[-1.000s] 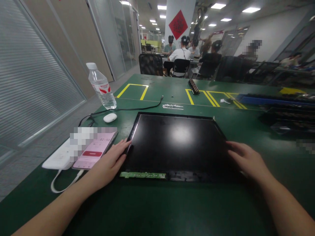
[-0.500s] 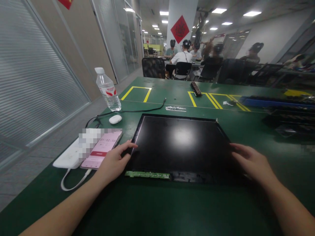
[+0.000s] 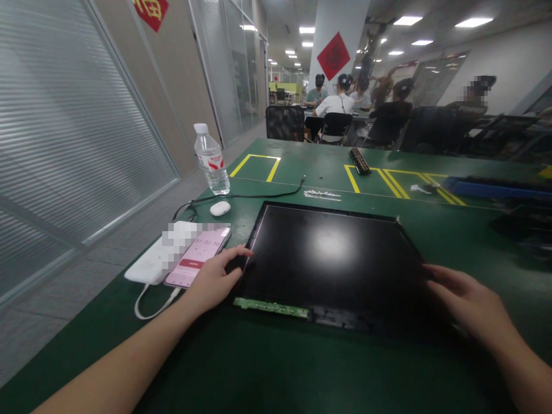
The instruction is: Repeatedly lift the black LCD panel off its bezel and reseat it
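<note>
A bare black display panel [image 3: 332,259] lies flat on the green table [image 3: 259,368], with a narrow green circuit strip [image 3: 271,307] along its near edge. My left hand [image 3: 213,282] rests at the panel's left edge, forefinger stretched onto it and thumb against the side. My right hand [image 3: 470,305] lies at the panel's right edge, fingers extended over the rim. Neither hand has lifted the panel.
Left of the panel lie a phone with a pink screen [image 3: 198,256] on a white power bank [image 3: 157,261], a white earbud case [image 3: 220,208], a black cable [image 3: 259,195] and a water bottle [image 3: 211,158]. Yellow tape outlines, a black strip [image 3: 359,161] and blue trays [image 3: 495,187] lie farther back. People sit beyond.
The view has swung to the left, so everything sits further right in frame. My left forefinger has reached a little further onto the panel's edge. The panel has not moved.
</note>
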`<move>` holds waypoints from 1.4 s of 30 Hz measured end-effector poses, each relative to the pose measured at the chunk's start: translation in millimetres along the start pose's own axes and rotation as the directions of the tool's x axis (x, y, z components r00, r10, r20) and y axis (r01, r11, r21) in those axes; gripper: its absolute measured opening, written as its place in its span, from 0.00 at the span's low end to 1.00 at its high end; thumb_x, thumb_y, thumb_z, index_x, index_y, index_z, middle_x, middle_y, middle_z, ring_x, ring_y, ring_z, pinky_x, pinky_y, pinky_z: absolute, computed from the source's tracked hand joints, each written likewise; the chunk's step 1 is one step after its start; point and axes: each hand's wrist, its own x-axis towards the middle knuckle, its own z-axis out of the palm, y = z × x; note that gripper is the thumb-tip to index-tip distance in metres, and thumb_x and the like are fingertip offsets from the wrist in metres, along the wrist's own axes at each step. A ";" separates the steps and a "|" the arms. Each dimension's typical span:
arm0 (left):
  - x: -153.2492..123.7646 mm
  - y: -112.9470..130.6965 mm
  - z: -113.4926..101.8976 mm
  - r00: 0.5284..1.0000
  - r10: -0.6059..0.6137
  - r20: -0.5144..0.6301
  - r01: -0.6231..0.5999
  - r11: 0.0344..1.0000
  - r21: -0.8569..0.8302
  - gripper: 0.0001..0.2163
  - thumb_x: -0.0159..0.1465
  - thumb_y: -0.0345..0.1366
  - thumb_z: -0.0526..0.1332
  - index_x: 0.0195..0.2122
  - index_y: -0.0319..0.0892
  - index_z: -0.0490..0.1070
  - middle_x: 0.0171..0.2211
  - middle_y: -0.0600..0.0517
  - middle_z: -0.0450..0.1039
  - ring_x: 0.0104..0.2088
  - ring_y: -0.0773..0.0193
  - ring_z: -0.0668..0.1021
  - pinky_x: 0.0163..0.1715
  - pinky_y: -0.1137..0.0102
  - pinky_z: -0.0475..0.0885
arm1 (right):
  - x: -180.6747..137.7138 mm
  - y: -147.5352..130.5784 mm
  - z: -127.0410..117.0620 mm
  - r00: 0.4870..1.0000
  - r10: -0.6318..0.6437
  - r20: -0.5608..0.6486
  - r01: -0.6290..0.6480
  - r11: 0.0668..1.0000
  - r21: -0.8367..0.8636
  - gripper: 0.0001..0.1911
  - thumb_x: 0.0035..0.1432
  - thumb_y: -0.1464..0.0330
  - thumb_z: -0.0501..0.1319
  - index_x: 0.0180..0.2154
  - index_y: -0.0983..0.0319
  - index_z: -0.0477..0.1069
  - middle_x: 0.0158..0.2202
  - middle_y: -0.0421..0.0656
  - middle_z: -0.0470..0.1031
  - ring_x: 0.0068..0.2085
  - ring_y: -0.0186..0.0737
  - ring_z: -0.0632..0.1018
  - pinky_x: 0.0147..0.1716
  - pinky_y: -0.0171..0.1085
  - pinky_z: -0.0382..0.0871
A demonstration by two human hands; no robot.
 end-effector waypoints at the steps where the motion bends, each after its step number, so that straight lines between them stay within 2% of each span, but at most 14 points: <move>1: 0.3 -0.4 -0.2 1.000 0.013 0.001 -0.013 1.000 0.001 0.20 0.62 0.38 0.60 0.54 0.48 0.83 0.66 0.44 0.82 0.66 0.39 0.81 0.62 0.46 0.78 | 0.1 0.1 0.0 1.000 0.002 -0.003 -0.002 1.000 -0.002 0.32 0.46 0.45 0.61 0.47 0.52 0.85 0.40 0.46 0.84 0.40 0.56 0.83 0.42 0.52 0.73; 4: 2.0 -1.4 -0.2 0.999 0.053 0.007 -0.053 0.999 0.011 0.19 0.62 0.38 0.60 0.51 0.46 0.84 0.65 0.42 0.81 0.68 0.40 0.79 0.68 0.46 0.72 | 0.3 -0.4 -0.3 1.000 0.010 -0.005 -0.010 1.000 0.001 0.32 0.45 0.45 0.61 0.46 0.53 0.86 0.40 0.46 0.85 0.39 0.56 0.83 0.42 0.52 0.73; 7: 4.7 -2.2 -0.9 0.997 0.074 0.016 -0.075 0.997 0.017 0.18 0.62 0.39 0.61 0.51 0.45 0.83 0.65 0.40 0.81 0.67 0.41 0.79 0.70 0.46 0.70 | -0.1 -2.2 -1.2 1.000 0.007 -0.003 -0.007 1.000 0.005 0.31 0.46 0.45 0.61 0.45 0.52 0.86 0.40 0.46 0.85 0.38 0.55 0.82 0.41 0.51 0.73; 11: 8.2 -3.8 -3.0 0.996 0.084 0.022 -0.084 0.996 0.020 0.17 0.63 0.42 0.61 0.50 0.45 0.83 0.63 0.39 0.81 0.65 0.41 0.80 0.69 0.45 0.70 | -1.3 -5.9 -2.8 1.000 0.001 -0.004 -0.001 1.000 0.010 0.30 0.46 0.45 0.61 0.44 0.53 0.86 0.41 0.47 0.85 0.38 0.56 0.82 0.42 0.52 0.73; 15: 10.4 -6.0 -3.3 0.996 0.087 0.018 -0.087 0.996 0.021 0.17 0.64 0.44 0.62 0.48 0.45 0.83 0.62 0.38 0.82 0.64 0.40 0.81 0.69 0.43 0.70 | -2.2 -12.0 -5.4 0.999 0.046 0.029 -0.046 0.999 0.007 0.32 0.44 0.46 0.61 0.46 0.54 0.85 0.43 0.48 0.85 0.40 0.57 0.82 0.44 0.53 0.74; 22: 14.5 -9.6 -7.9 0.994 0.105 0.006 -0.105 0.994 0.023 0.14 0.63 0.45 0.64 0.46 0.48 0.84 0.59 0.43 0.84 0.60 0.42 0.83 0.67 0.47 0.73 | -4.5 -20.3 -8.7 0.999 0.047 0.014 -0.047 0.999 -0.003 0.32 0.42 0.46 0.60 0.44 0.53 0.86 0.37 0.47 0.84 0.37 0.56 0.82 0.41 0.52 0.74; 29: 15.0 -9.7 -11.3 0.993 0.116 0.027 -0.117 0.992 0.039 0.15 0.64 0.47 0.64 0.47 0.48 0.84 0.57 0.43 0.84 0.59 0.43 0.83 0.66 0.48 0.74 | -3.2 -20.0 -8.1 0.996 0.087 0.011 -0.087 0.996 -0.004 0.34 0.37 0.44 0.59 0.42 0.53 0.86 0.39 0.48 0.85 0.37 0.57 0.82 0.42 0.54 0.74; 32: 12.4 -8.8 -10.6 0.993 0.114 0.035 -0.116 0.992 0.053 0.17 0.65 0.48 0.63 0.50 0.48 0.83 0.59 0.42 0.84 0.60 0.43 0.83 0.66 0.47 0.73 | -1.3 -15.7 -6.7 0.997 0.076 0.008 -0.077 0.997 0.006 0.33 0.37 0.44 0.60 0.42 0.53 0.86 0.39 0.47 0.85 0.37 0.58 0.82 0.41 0.54 0.74; 37: 8.4 -7.7 -4.9 0.996 0.087 0.020 -0.089 0.992 0.094 0.27 0.69 0.48 0.60 0.66 0.40 0.73 0.67 0.35 0.77 0.67 0.40 0.78 0.69 0.42 0.70 | -0.7 -8.9 -5.2 1.000 0.021 0.003 -0.021 1.000 0.014 0.29 0.43 0.46 0.61 0.42 0.52 0.85 0.39 0.47 0.85 0.37 0.57 0.82 0.41 0.53 0.74; 42: 9.6 -10.5 2.8 0.996 0.079 0.031 -0.082 0.989 0.122 0.26 0.68 0.46 0.59 0.62 0.36 0.78 0.74 0.30 0.68 0.75 0.33 0.69 0.74 0.37 0.59 | 0.4 -1.1 -2.3 1.000 -0.021 -0.006 0.021 1.000 0.014 0.25 0.48 0.47 0.62 0.42 0.52 0.85 0.38 0.46 0.84 0.36 0.55 0.82 0.39 0.51 0.74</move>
